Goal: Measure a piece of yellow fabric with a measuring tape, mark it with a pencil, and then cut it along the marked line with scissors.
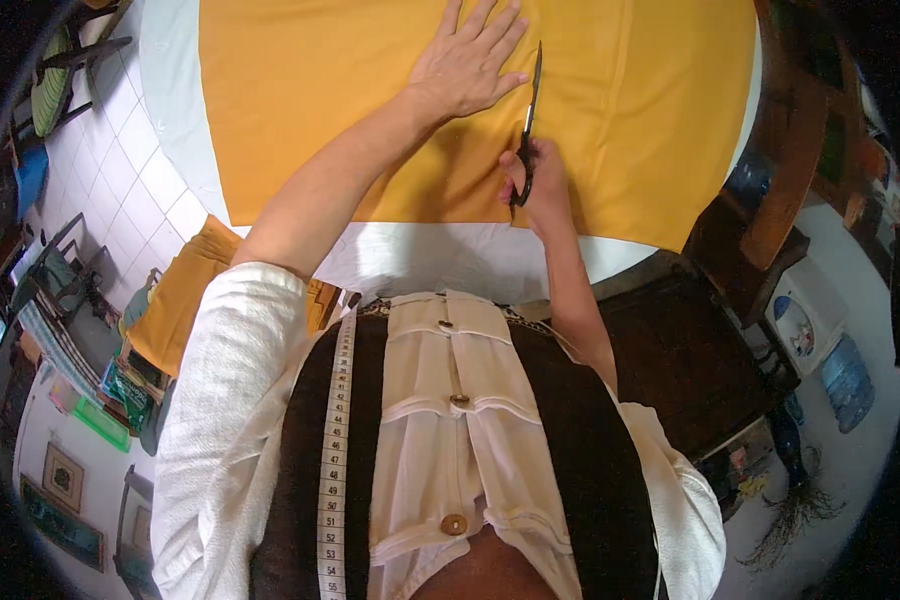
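Note:
A wide piece of mustard-yellow fabric (310, 110) lies spread over a table with a white cover (410, 258). My left hand (467, 62) rests flat on the fabric near the far edge of the view, fingers spread. Close to the fabric's near edge, my right hand (545, 188) grips the dark handles of a pair of scissors (532, 105). The blades point away from me over the fabric, just right of my left hand. They look nearly closed; whether cloth is between them I cannot tell. A white measuring tape (334, 450) hangs down my front.
More folded mustard-yellow fabric (185, 290) lies on something left of the table. A dark wooden chair (65, 75) stands at the far left on white floor tiles (120, 180). Dark wooden furniture (785, 190) stands right of the table, with a large blue water bottle (848, 382) beyond it.

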{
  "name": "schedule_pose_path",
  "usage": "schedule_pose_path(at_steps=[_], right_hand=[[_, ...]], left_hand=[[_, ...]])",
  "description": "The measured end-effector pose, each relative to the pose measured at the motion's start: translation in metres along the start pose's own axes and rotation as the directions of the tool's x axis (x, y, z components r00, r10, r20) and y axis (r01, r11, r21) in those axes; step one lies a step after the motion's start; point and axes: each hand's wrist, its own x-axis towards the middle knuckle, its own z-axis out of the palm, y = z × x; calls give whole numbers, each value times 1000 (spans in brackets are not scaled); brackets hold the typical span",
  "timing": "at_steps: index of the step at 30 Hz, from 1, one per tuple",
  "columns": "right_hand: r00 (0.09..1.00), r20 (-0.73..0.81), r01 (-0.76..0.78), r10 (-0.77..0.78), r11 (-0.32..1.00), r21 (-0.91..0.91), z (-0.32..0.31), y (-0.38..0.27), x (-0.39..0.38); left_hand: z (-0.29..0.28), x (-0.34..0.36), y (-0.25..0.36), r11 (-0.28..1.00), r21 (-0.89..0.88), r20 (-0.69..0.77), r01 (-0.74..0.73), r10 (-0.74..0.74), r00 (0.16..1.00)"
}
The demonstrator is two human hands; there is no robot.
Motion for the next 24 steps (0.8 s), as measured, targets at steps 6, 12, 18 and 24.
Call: schedule_pose_path(at_steps=[6,12,18,24], right_hand=[[1000,0,-28,28,1000,-15,1,-8,-1],[1000,8,6,-6,1000,-10,-2,-1,2],[1000,6,-29,29,999,-16,-2,-11,6],[1000,-17,-15,15,1000,17,0,-8,-6]], left_hand=[[-2,-1,3,1000,0,23,10,-10,1000],[-3,-2,6,999,-23,50,25,-24,998],[-2,-2,4,1000,-11,32,15,-15,999],[-5,-2,8,999,-34,67,40,-38,997]])
